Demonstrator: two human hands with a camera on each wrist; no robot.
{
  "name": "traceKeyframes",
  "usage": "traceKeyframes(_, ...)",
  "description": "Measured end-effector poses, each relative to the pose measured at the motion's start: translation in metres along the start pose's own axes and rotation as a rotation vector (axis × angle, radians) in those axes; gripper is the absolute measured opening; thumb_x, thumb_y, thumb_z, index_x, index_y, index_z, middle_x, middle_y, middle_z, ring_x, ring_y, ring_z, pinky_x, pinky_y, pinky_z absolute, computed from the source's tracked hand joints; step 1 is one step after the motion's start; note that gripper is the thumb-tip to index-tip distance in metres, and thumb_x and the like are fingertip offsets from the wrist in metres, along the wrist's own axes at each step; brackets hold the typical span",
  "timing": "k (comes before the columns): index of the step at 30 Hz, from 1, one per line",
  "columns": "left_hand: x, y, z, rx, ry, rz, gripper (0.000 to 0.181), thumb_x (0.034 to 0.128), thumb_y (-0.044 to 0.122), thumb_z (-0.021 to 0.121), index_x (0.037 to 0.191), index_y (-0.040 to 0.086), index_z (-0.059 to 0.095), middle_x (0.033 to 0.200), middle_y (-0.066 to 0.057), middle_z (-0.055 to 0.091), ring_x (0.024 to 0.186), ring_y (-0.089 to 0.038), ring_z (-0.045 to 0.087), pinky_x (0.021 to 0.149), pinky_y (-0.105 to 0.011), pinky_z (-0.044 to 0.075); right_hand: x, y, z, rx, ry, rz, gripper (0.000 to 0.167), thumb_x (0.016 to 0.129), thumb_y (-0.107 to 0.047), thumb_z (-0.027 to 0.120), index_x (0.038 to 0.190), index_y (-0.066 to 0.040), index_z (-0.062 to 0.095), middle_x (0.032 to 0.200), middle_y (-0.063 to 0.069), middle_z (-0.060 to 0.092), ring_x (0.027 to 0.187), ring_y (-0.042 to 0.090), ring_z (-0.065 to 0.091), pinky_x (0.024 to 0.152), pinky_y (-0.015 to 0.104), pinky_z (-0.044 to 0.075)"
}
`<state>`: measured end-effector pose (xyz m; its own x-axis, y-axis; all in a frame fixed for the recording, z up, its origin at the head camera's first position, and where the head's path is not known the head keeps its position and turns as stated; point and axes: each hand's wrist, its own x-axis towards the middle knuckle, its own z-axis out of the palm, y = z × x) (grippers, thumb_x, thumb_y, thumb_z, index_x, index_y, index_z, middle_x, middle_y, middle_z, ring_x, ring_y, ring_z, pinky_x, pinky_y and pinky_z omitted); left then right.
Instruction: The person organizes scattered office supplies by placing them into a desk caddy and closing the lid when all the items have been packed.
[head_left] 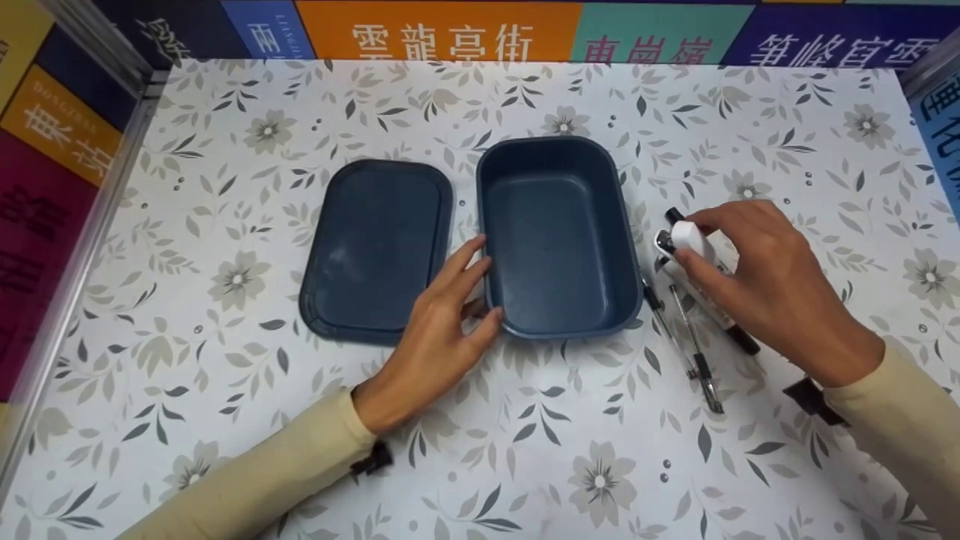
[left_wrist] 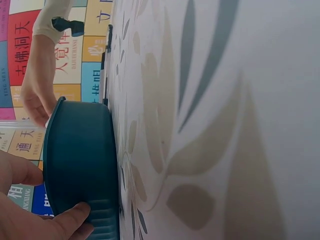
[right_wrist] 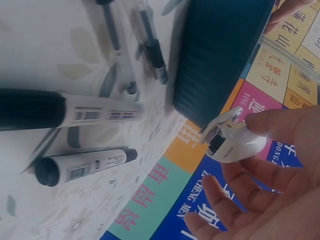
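My left hand (head_left: 442, 330) rests its fingertips on the near left side of a dark blue plastic box (head_left: 555, 247); thumb and fingers press the outer wall (left_wrist: 82, 155) without curling over it. To the right of the box, my right hand (head_left: 772, 277) holds a small white stapler (head_left: 691, 238) between thumb and fingers, raised above the table. Its metal end (right_wrist: 218, 139) points away from the palm in the right wrist view. Below that hand lie two slim pens (head_left: 701, 367) and two white-and-black markers (right_wrist: 95, 164), partly hidden in the head view.
The matching dark blue lid (head_left: 375, 247) lies flat left of the box, its near right corner behind my left hand. A floral cloth (head_left: 525, 435) covers the table. Panels with printed characters (head_left: 442, 30) stand along the back and sides.
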<state>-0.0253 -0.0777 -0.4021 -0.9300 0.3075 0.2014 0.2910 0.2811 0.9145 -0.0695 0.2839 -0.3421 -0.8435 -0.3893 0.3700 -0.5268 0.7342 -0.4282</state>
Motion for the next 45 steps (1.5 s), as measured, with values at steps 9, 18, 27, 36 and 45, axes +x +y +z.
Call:
traceKeyframes(9, 0.0, 0.0, 0.001, 0.021, -0.005, 0.011, 0.059, 0.1021, -0.003, 0.068, 0.156, -0.014, 0.049, 0.177, -0.019, 0.031, 0.153, -0.026, 0.048, 0.104, -0.028, 0.061, 0.01, -0.009, 0.002, 0.004, 0.024, 0.041, 0.027, 0.094, 0.0, 0.084, 0.119, 0.002, 0.075, 0.109, 0.017, 0.076, 0.107, 0.036, 0.062, 0.09, 0.034, 0.043)
traceKeyframes(18, 0.003, 0.0, 0.002, 0.026, 0.0, 0.018, 0.058, 0.1021, -0.002, 0.069, 0.156, -0.013, 0.051, 0.177, -0.02, 0.032, 0.154, -0.025, 0.046, 0.104, -0.029, 0.061, 0.025, -0.015, 0.01, 0.028, 0.005, 0.041, 0.026, 0.094, -0.001, 0.085, 0.118, 0.003, 0.077, 0.112, 0.02, 0.076, 0.109, 0.038, 0.063, 0.094, 0.047, 0.048)
traceKeyframes(27, 0.005, 0.001, 0.003, 0.025, -0.009, 0.01, 0.06, 0.1019, -0.003, 0.068, 0.157, -0.013, 0.049, 0.178, -0.019, 0.031, 0.155, -0.024, 0.045, 0.105, -0.027, 0.06, 0.037, -0.024, 0.018, 0.04, -0.011, 0.018, 0.024, 0.093, -0.001, 0.085, 0.116, 0.003, 0.076, 0.104, 0.017, 0.075, 0.1, 0.034, 0.062, 0.085, 0.037, 0.045)
traceKeyframes(36, 0.002, 0.002, 0.002, 0.027, -0.007, 0.012, 0.06, 0.1024, -0.002, 0.068, 0.158, -0.013, 0.048, 0.178, -0.019, 0.031, 0.155, -0.024, 0.045, 0.104, -0.028, 0.061, 0.047, -0.031, 0.03, 0.049, -0.012, -0.008, 0.024, 0.095, -0.004, 0.085, 0.114, 0.006, 0.075, 0.106, 0.019, 0.074, 0.105, 0.037, 0.062, 0.085, 0.042, 0.048)
traceKeyframes(45, -0.002, -0.001, 0.001, 0.02, 0.0, 0.007, 0.059, 0.1032, -0.001, 0.067, 0.158, -0.013, 0.048, 0.178, -0.018, 0.03, 0.157, -0.027, 0.043, 0.105, -0.03, 0.061, 0.06, -0.04, 0.038, 0.068, -0.073, 0.02, 0.019, 0.097, -0.008, 0.083, 0.112, 0.003, 0.078, 0.104, 0.017, 0.075, 0.102, 0.036, 0.062, 0.086, 0.045, 0.05)
